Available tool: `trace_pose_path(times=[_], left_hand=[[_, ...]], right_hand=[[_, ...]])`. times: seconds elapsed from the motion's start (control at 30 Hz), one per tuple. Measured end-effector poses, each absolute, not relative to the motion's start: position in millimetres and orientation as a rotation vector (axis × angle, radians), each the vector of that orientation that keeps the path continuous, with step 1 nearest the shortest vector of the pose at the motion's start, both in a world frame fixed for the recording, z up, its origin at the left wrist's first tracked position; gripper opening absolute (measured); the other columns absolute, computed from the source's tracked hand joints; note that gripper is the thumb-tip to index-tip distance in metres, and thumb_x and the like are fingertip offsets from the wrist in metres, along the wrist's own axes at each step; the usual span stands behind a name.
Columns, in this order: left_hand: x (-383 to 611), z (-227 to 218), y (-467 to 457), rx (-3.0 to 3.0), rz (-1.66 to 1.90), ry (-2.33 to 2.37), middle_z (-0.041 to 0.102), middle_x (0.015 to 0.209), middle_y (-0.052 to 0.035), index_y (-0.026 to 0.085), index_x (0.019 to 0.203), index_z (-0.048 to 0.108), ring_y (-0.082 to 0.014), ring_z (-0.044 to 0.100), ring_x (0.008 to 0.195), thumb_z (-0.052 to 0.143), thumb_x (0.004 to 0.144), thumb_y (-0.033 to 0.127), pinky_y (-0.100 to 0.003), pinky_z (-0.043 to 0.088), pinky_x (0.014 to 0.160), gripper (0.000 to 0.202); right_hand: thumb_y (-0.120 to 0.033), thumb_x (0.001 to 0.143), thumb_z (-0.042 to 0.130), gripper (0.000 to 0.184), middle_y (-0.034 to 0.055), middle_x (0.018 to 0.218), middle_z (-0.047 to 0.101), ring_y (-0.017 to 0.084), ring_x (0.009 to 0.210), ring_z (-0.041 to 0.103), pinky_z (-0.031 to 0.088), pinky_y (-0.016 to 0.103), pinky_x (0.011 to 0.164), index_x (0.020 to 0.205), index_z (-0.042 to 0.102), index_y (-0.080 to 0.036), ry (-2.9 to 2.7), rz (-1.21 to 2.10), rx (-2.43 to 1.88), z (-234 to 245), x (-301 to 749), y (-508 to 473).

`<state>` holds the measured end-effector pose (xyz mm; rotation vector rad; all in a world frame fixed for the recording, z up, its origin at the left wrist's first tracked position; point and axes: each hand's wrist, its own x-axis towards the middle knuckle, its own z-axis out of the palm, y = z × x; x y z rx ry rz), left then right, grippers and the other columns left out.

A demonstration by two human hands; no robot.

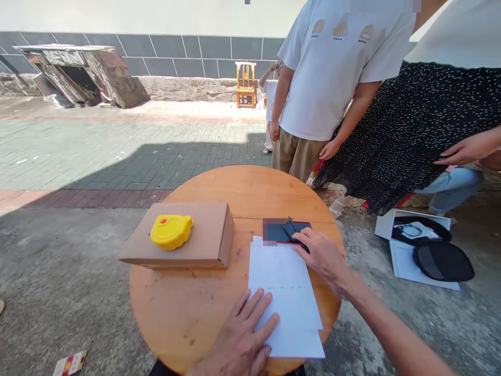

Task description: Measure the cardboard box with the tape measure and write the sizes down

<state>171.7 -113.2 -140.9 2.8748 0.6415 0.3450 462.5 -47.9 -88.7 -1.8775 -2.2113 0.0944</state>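
My left hand (pixel 250 334) lies flat with fingers spread, partly on the left edge of white printed paper sheets (pixel 287 303) and partly on the wood. In my right hand (pixel 317 250) is a slim black pen (pixel 290 223), pinched between thumb and fingers and tilted. The pen is over a dark flat phone-like thing (pixel 301 226) with a red edge, just beyond the top of the paper; part of it is blurred out. On a closed brown cardboard box (pixel 207 230) to the left sits a yellow tape measure (pixel 170 232) with a red button.
All this stands on a round wooden table (pixel 176 303). A person in a white T-shirt (pixel 324 78) stands beyond it, beside another in a dotted black skirt (pixel 376 136). An open white box (pixel 407 266) with a black pouch (pixel 442 261) lies on the ground at right. Farther off is a small wooden chair (pixel 246 86).
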Motion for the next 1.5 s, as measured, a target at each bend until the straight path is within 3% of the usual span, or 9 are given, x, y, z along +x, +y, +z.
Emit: trace_pose_path(times=[0.2, 0.37, 0.53, 0.67, 0.73, 0.83, 0.97, 1.1, 1.5], left_hand=[[172.2, -130.0, -113.0, 2.828, 0.283, 0.652, 0.04, 0.15, -0.0138, 0.023, 0.135, 0.048, -0.0344, 0.037, 0.138, 0.058, 0.079, 0.019, -0.055, 0.036, 0.108, 0.057], [172.5, -127.4, -114.3, 2.807, 0.305, 0.671, 0.042, 0.149, -0.012, 0.024, 0.134, 0.049, -0.0332, 0.039, 0.137, 0.059, 0.079, 0.019, -0.054, 0.036, 0.108, 0.057], [170.5, -129.0, -113.5, 2.824, 0.312, 0.664, 0.043, 0.149, -0.012, 0.024, 0.134, 0.049, -0.0328, 0.039, 0.136, 0.058, 0.078, 0.019, -0.054, 0.036, 0.107, 0.057], [170.8, -136.2, -113.7, 2.853, 0.451, 0.659, 0.049, 0.143, -0.0144, 0.02, 0.129, 0.052, -0.035, 0.043, 0.133, 0.057, 0.075, 0.018, -0.055, 0.039, 0.104, 0.054], [176.4, -138.9, -115.2, 2.813, 0.608, 0.712, 0.057, 0.133, -0.0153, 0.018, 0.122, 0.056, -0.0337, 0.05, 0.124, 0.055, 0.077, 0.018, -0.053, 0.043, 0.099, 0.045], [196.9, -138.1, -117.5, 2.728, 0.785, 0.763, 0.067, 0.109, -0.0122, 0.018, 0.107, 0.06, -0.0246, 0.061, 0.098, 0.049, 0.081, 0.013, -0.04, 0.052, 0.082, 0.029], [237.9, -135.6, -112.3, 2.748, 0.879, 0.773, 0.067, 0.091, -0.0091, 0.019, 0.093, 0.059, -0.0184, 0.056, 0.068, 0.044, 0.082, 0.007, -0.031, 0.046, 0.056, 0.021], [264.3, -138.8, -96.3, 2.815, 0.822, 0.843, 0.065, 0.095, -0.0121, 0.013, 0.1, 0.058, -0.0208, 0.053, 0.066, 0.047, 0.081, 0.009, -0.034, 0.041, 0.053, 0.023], [261.9, -151.5, -82.7, 2.842, 0.775, 0.952, 0.068, 0.113, -0.0165, 0.011, 0.106, 0.062, -0.0205, 0.061, 0.069, 0.048, 0.08, 0.012, -0.032, 0.047, 0.055, 0.029]], right_hand=[[-0.033, 0.088, 0.051, 0.034, 0.0036, 0.09, 0.067, 0.018, 0.082, 0.065, 0.053, 0.029, 0.071, 0.119, 0.058, -0.023, -1.47, 0.805, -1.512, -66.3, 466.9, -95.6], [-0.039, 0.086, 0.062, 0.019, -0.0009, 0.069, 0.062, 0.015, 0.064, 0.06, 0.051, 0.027, 0.062, 0.095, 0.063, -0.023, -1.154, 0.606, -1.523, -65.7, 446.3, -122.3], [-0.042, 0.094, 0.047, 0.035, 0.0039, 0.086, 0.071, 0.017, 0.072, 0.062, 0.052, 0.031, 0.069, 0.119, 0.064, -0.024, -1.153, 0.593, -1.507, -78.9, 433.2, -123.3], [-0.042, 0.09, 0.055, 0.026, 0.0022, 0.073, 0.07, 0.016, 0.063, 0.061, 0.052, 0.029, 0.061, 0.099, 0.07, -0.023, -1.181, 0.591, -1.554, -81.6, 431.7, -113.2], [-0.042, 0.088, 0.059, 0.023, 0.0009, 0.064, 0.067, 0.017, 0.06, 0.062, 0.052, 0.029, 0.059, 0.092, 0.069, -0.022, -1.154, 0.588, -1.573, -83.3, 429.3, -107.3], [-0.041, 0.09, 0.054, 0.028, 0.0041, 0.072, 0.072, 0.019, 0.065, 0.067, 0.055, 0.029, 0.058, 0.102, 0.069, -0.021, -1.136, 0.684, -1.558, -90.4, 424.0, -99.4], [-0.039, 0.088, 0.056, 0.023, 0.0033, 0.068, 0.071, 0.018, 0.061, 0.067, 0.054, 0.027, 0.055, 0.095, 0.069, -0.02, -1.173, 0.655, -1.611, -100.4, 418.2, -89.9], [-0.034, 0.088, 0.055, 0.017, -0.002, 0.055, 0.064, 0.015, 0.051, 0.062, 0.052, 0.024, 0.053, 0.086, 0.066, -0.021, -1.277, 0.573, -1.645, -101.6, 415.6, -78.4], [-0.031, 0.091, 0.052, 0.019, -0.0026, 0.059, 0.06, 0.012, 0.052, 0.057, 0.046, 0.022, 0.052, 0.081, 0.064, -0.022, -1.432, 0.556, -1.713, -132.2, 414.5, -56.9]])
